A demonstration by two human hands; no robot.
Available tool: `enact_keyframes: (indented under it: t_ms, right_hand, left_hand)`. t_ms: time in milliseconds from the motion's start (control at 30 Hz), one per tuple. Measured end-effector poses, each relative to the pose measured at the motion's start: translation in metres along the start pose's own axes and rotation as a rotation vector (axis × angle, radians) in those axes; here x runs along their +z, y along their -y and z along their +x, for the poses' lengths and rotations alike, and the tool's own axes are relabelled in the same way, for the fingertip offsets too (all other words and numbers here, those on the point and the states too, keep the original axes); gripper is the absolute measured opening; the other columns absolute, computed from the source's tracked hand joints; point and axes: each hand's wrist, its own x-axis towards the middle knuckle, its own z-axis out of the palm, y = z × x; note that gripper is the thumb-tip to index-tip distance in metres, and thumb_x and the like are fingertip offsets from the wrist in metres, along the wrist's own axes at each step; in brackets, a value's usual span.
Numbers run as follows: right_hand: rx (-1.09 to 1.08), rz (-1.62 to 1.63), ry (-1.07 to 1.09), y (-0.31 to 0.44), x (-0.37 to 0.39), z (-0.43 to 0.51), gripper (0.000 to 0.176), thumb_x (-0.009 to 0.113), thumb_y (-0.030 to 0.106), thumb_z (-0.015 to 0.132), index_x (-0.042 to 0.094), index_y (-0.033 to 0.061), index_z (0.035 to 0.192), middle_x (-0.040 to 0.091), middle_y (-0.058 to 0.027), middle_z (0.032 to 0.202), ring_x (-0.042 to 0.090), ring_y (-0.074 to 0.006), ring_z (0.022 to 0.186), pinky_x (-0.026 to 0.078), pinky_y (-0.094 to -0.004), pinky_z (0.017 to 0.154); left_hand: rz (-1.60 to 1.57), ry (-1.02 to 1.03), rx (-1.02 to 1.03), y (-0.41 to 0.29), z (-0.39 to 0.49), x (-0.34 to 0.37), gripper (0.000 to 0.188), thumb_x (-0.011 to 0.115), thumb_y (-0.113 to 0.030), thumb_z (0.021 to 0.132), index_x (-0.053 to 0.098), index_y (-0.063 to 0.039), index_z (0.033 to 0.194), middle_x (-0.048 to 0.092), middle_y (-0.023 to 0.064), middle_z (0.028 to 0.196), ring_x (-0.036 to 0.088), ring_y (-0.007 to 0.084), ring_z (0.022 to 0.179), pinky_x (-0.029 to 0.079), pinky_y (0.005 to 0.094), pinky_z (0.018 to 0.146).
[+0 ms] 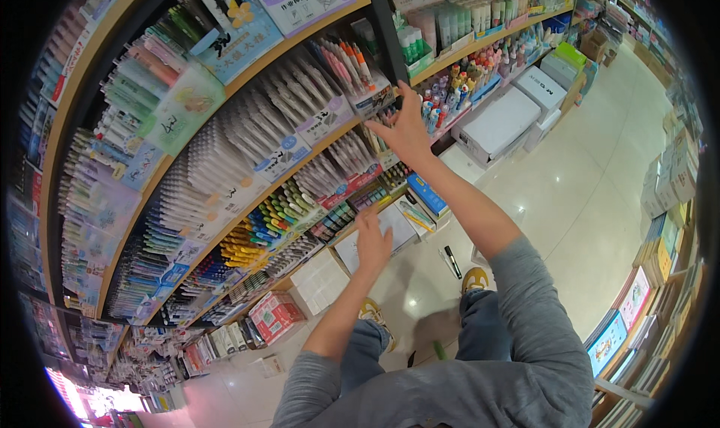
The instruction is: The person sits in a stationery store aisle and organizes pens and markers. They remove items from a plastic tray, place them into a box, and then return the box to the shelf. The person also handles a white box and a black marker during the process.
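My right hand (410, 134) is raised by the shelf's upright, thumb and forefinger apart with nothing between them. Just left of it stands a display box (376, 101) of pens with orange and pink parts (351, 62). Whether the fingertips touch the box or the shelf edge, I cannot tell. Lower down, my left hand (372, 245) hangs bare, its thumb apart from slightly bent fingers. It is nearest the low shelf's small boxes of colored items (333, 221) and a white carton (398, 228) on the floor. Packs of clear-wrapped pens (337, 158) fill the tier between the hands.
Shelves of pens (247, 130) curve along the left. Two pens (451, 262) lie on the tiled floor (579, 203) near my shoes (476, 280). Cartons (498, 121) line the shelf's base, with a red-and-white box (275, 315) lower left. Stacked books (664, 242) stand at right.
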Motion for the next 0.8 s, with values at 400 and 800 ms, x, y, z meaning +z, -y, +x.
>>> enact_keyframes:
  t_ms: [400, 800]
  right_hand:
    - [-0.032, -0.232, -0.018, 0.006, 0.018, 0.040, 0.091, 0.081, 0.033, 0.070, 0.030, -0.0050, 0.136, 0.047, -0.0248, 0.124, 0.054, -0.0412, 0.109, 0.050, -0.0440, 0.086]
    - [0.068, -0.050, 0.142, -0.024, -0.016, 0.005, 0.086, 0.076, 0.023, 0.076, 0.025, 0.0013, 0.142, 0.041, -0.0261, 0.129, 0.056, -0.0398, 0.104, 0.048, -0.0438, 0.088]
  left_hand:
    - [-0.169, 0.390, -0.143, -0.033, -0.090, -0.013, 0.054, 0.065, -0.009, 0.083, 0.047, -0.011, 0.134, 0.047, 0.0164, 0.125, 0.063, 0.0253, 0.097, 0.054, 0.0350, 0.080]
    - [0.253, 0.868, 0.050, -0.029, -0.085, 0.008, 0.053, 0.063, -0.024, 0.085, 0.047, -0.013, 0.134, 0.052, 0.0188, 0.123, 0.056, 0.0356, 0.110, 0.047, 0.0423, 0.093]
